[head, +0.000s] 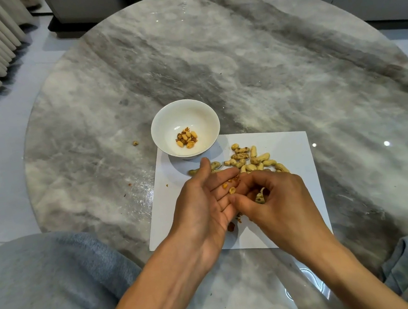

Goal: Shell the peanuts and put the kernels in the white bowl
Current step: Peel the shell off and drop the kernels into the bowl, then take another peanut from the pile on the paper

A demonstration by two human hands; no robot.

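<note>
Left hand [205, 207] lies palm-up, fingers straight, over white paper sheet [298, 188] on round grey marbled bench [263, 66]; loose pale kernels [232, 189] rest on its fingers. Right hand [275, 196], grip curled, pinches broken peanut shell [260, 197] against left fingertips. Pile of tan unshelled peanuts [251, 159] on sheet just beyond hands. Small white ceramic bowl [164, 123], holding few shelled kernels [186, 138], sits at sheet's far-left corner
</note>
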